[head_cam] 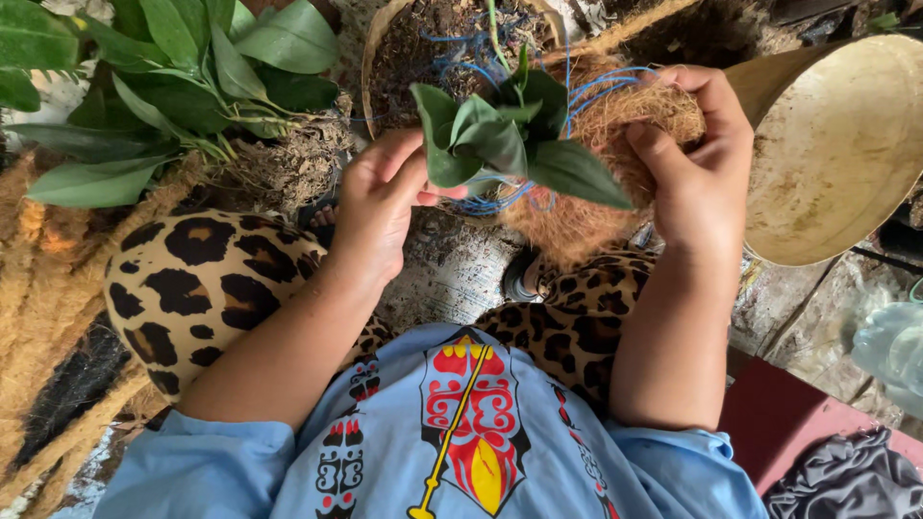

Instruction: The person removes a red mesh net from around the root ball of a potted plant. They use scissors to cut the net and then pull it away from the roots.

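Cluttered ground of soil, leafy cuttings and coconut fibre, seen from above.
Right hand closes around a coir-wrapped plant above the knees; left hand pinches its blue string beside a soil-filled basket.

coir ball: rough fibre (hairy) | leaves: smooth, waxy | string: blue plastic

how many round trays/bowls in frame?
2. A soil-filled basket at top centre behind the leafy coir ball; a pale empty tray at right, behind the right hand. Others may be hidden.
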